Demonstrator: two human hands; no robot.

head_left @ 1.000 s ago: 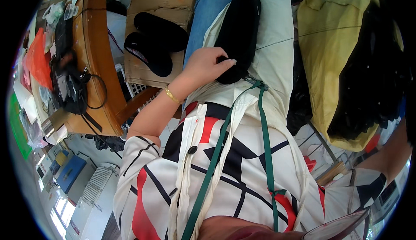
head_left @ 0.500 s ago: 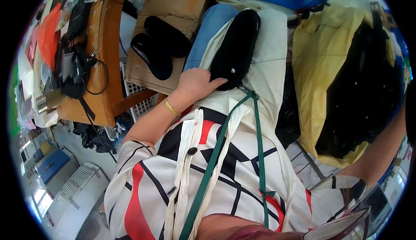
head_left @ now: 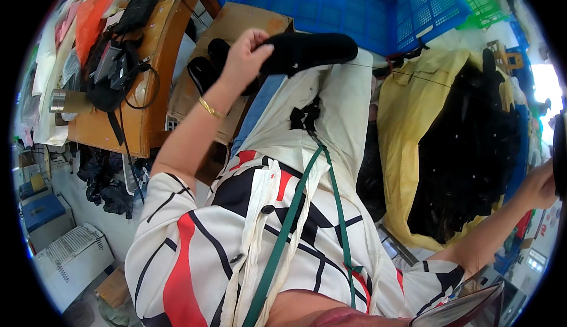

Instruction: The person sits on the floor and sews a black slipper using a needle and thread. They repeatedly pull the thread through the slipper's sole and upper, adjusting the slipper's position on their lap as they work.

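Note:
A black fabric shoe [head_left: 313,51] lies nearly sideways above my lap. My left hand [head_left: 248,52] is closed on its left end, thumb and fingers pinching it. A thin dark thread [head_left: 407,72] runs from near the shoe toward the right. My right hand [head_left: 538,185] is stretched far out to the right edge, its fingers curled and partly cut off by the dark rim; what they hold cannot be made out. Small black bow-like pieces [head_left: 305,118] rest on the off-white apron [head_left: 345,105]. Behind my left hand, another pair of black shoes [head_left: 202,76] is partly hidden.
A cardboard box [head_left: 251,15] bears that pair. Beyond stands a blue plastic crate [head_left: 331,2]. On the right, an open yellow sack [head_left: 404,126] holds many black items. At left is a wooden table [head_left: 127,120] with a bag and a metal flask [head_left: 71,101].
My left hand has lifted the shoe off my lap and turned it sideways. My right arm has reached farther out, its hand now showing. The black pieces on the apron are now uncovered.

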